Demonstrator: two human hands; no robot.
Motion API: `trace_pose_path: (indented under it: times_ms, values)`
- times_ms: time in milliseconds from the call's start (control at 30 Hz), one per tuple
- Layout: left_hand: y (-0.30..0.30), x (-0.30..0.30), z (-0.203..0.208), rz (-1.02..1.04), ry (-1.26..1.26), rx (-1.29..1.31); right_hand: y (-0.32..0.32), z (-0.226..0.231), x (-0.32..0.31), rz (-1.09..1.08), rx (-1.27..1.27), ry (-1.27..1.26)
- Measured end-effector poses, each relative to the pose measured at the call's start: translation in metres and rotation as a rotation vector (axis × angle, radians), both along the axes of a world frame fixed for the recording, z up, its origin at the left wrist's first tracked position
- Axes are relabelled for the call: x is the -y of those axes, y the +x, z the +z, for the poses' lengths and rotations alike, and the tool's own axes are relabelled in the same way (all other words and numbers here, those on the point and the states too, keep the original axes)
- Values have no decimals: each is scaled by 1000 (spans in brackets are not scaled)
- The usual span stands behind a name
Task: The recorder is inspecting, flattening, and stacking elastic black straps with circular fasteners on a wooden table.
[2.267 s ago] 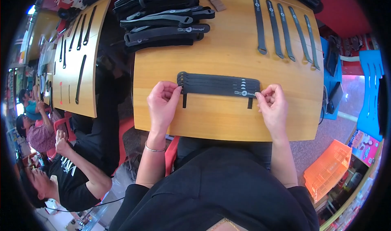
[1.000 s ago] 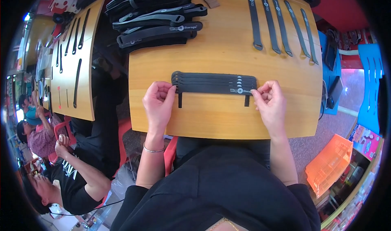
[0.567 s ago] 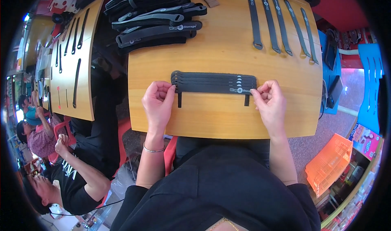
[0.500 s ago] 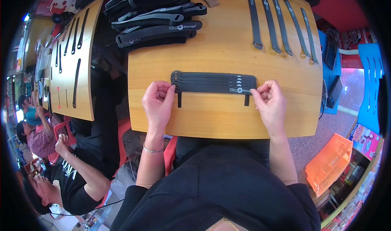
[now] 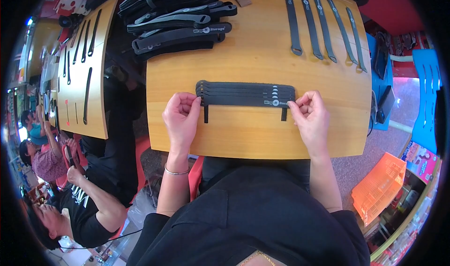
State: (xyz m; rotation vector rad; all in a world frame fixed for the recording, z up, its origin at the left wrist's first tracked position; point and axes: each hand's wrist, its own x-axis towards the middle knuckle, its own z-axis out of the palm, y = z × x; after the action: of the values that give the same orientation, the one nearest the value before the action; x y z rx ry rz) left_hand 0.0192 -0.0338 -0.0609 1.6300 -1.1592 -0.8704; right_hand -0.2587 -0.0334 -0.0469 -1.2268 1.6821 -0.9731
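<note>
overlapping stack of flat dark-grey fabric-like straps (image 5: pixel 236 97) | lying on smooth tan wooden table (image 5: pixel 253 137) | left hand (image 5: pixel 182 117): fingertips pinching left end | right hand (image 5: pixel 310 116): fingertips pinching right end | likely light, soft, bendy, layers prone to slide; best held at both ends

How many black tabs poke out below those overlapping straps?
2. The left tab is at the left end of the overlapping straps, by the left hand; the right tab at their right end, by the right hand. Others could be hidden underneath.

matt cloth-like straps (image 5: pixel 239 97), smooth wooden table (image 5: pixel 253 137)
</note>
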Motion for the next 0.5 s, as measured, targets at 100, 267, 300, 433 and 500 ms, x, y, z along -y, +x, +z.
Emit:
trace_pose_path:
  times_ms: [100,267,300,433,500]
  values:
    - [0,0,0,8,2,-2,2,0,0,-20,3,-1]
    - [0,0,0,4,1,-4,1,0,0,-12,-25,-6]
    - [0,0,0,5,0,-1,0,-1,0,8,-34,-6]
    - [0,0,-2,11,-1,-10,2,0,0,-14,-45,-11]
    - [0,0,-1,14,0,1,1,-1,0,-14,-35,-16]
